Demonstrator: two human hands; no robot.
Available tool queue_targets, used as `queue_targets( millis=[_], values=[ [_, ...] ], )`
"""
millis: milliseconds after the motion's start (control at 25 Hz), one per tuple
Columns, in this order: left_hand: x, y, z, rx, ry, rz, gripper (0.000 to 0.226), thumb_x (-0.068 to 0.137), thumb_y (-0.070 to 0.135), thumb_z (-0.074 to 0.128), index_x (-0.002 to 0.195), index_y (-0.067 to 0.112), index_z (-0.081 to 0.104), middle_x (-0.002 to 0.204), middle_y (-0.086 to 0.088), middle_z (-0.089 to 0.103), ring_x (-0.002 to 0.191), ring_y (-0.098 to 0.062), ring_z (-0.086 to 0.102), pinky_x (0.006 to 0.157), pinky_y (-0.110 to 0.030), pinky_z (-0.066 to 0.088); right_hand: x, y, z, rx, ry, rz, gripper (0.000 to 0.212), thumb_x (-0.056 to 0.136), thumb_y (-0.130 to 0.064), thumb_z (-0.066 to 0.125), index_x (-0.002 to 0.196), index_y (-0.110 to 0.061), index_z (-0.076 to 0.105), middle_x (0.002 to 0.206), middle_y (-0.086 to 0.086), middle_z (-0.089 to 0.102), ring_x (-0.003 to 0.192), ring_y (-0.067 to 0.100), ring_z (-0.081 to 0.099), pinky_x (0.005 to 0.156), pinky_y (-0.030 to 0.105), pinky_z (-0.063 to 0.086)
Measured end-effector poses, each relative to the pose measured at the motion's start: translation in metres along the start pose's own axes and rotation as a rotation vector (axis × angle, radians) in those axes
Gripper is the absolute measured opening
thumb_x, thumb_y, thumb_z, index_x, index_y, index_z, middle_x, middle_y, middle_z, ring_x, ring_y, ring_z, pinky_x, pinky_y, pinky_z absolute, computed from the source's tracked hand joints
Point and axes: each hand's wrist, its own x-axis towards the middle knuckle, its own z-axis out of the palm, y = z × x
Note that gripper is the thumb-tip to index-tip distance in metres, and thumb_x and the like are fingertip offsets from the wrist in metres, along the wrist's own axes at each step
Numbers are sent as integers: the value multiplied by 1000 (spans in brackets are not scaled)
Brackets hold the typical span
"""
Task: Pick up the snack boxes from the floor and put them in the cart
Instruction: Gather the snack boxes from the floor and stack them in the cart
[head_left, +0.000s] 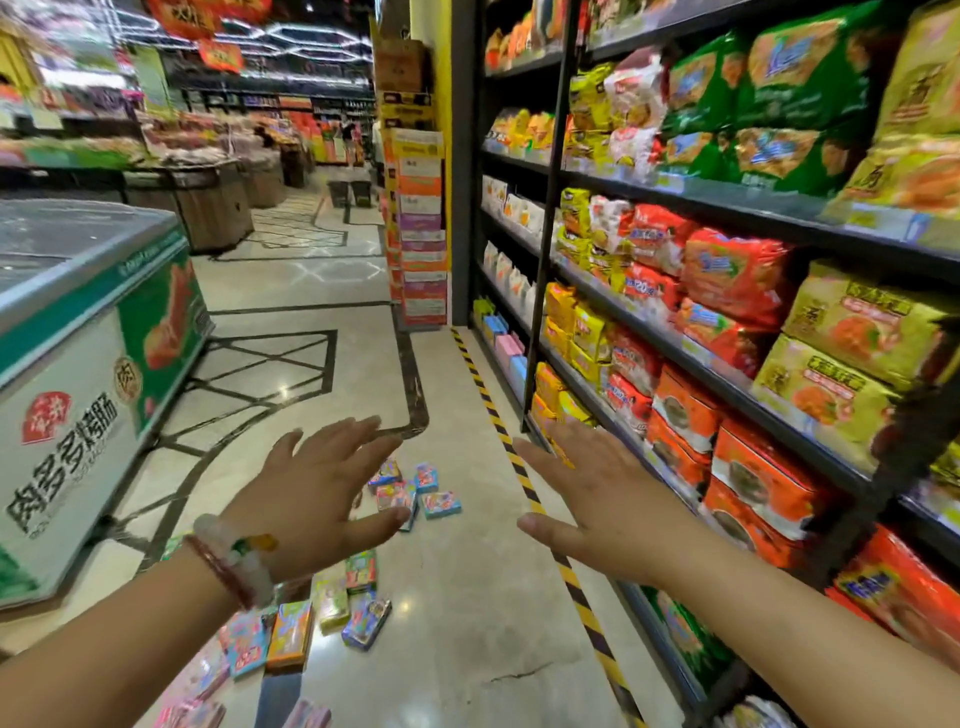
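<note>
Several small colourful snack boxes lie scattered on the marble floor. One cluster (415, 493) sits just beyond my left hand, and another group (332, 608) lies below it, nearer to me. My left hand (317, 499) is held out above the boxes with fingers spread and straight, holding nothing; bracelets circle its wrist. My right hand (597, 499) is also stretched forward, fingers straight, empty, hovering over the floor near the striped tape. No cart is in view.
A chest freezer (88, 332) with a glass lid stands at the left. Tall shelves (727, 332) packed with noodle packs run along the right. Yellow-black tape (519, 467) marks the floor by the shelves. The aisle continues ahead toward stacked boxes (421, 244).
</note>
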Motion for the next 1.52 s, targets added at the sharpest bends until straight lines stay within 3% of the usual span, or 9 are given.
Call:
queue_targets(
  millis=[160,240,360,480,640,920,1120,1440,1520],
  values=[
    [72,-47,16,142,6,93,75,77,72,30,126,22,58,128,-7,61,114,-29,60,86,-54,48,74,19,4,34,-21,2,90,65,-77,-3,148,-44,-10,158,-9,-20,144,14,-21,107,26,-15],
    [105,-64,29,141,-48,34,68,77,66,36,120,20,62,121,-9,65,106,-30,65,78,-51,52,111,34,12,43,-22,-1,93,62,-81,-8,147,-44,-12,158,-9,-21,144,14,-21,107,27,-16],
    [156,-85,57,142,43,84,72,79,68,33,127,20,57,129,-11,60,112,-32,61,84,-50,50,167,59,25,34,-42,-14,91,63,-78,-7,147,-43,-13,158,-7,-20,144,15,-20,106,27,-18],
    [216,-106,78,24,23,34,86,75,75,21,144,27,39,152,-4,31,138,-29,34,107,-50,29,235,89,38,31,-45,-37,90,65,-75,-5,148,-41,-13,159,-6,-18,145,15,-20,106,26,-19],
    [303,-146,115,80,57,28,75,87,73,15,135,23,44,138,-12,51,123,-33,53,92,-53,44,340,141,66,34,2,-73,83,73,-76,-2,148,-42,-13,159,-5,-16,145,17,-18,110,30,-16],
    [422,-215,174,18,52,-35,68,81,62,35,134,20,42,139,-15,50,126,-32,47,95,-57,41,503,201,118,69,-30,-153,88,58,-83,-28,136,-44,-26,160,-4,-9,147,18,-13,110,30,-16],
    [489,-284,232,-62,17,-42,68,79,60,40,135,21,41,141,-14,48,129,-27,37,102,-44,23,608,210,166,19,-105,-114,73,92,-69,7,148,-27,26,147,9,42,135,33,41,107,46,20],
    [576,-372,461,-183,-22,-101,64,88,59,32,135,17,40,140,-14,48,126,-30,40,99,-48,33,744,217,389,234,-107,-28,70,94,-64,9,145,-24,35,145,5,46,134,23,38,113,33,22],
    [578,-375,548,-234,-31,-155,66,90,60,29,138,15,35,140,-16,48,127,-32,40,99,-49,38,761,218,481,265,-125,8,66,97,-60,11,140,-20,42,136,6,55,126,23,49,103,37,39]
  ],
)
